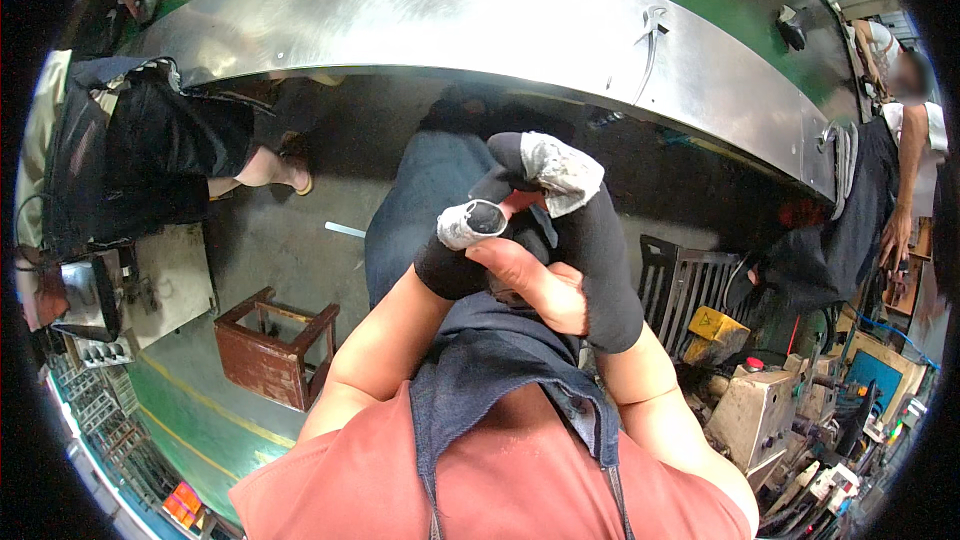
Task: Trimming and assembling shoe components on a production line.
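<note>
My left hand (450,258) and my right hand (592,250) are together above my lap. Black fabric covers both wrists and much of the hands. Grey-white material wraps part of each; the worn cloth band (468,224) by my left hand forms a ring around a dark opening. Across the right hand's fingers lies a whitish patch (566,172). A bare thumb stretches leftward from the right wrist, its tip touching near the ring. Both hands' fingers look curled toward each other, but whatever lies between them is hidden. Beneath them hangs my dark blue apron (500,345).
A long metal table (430,10) curves across the front, with an adjustable wrench (653,22) on it. A brown wooden stool (270,350) stands left. At right are a dark slatted chair (680,275), a yellow block (716,332) and machinery (755,415). People are at both sides.
</note>
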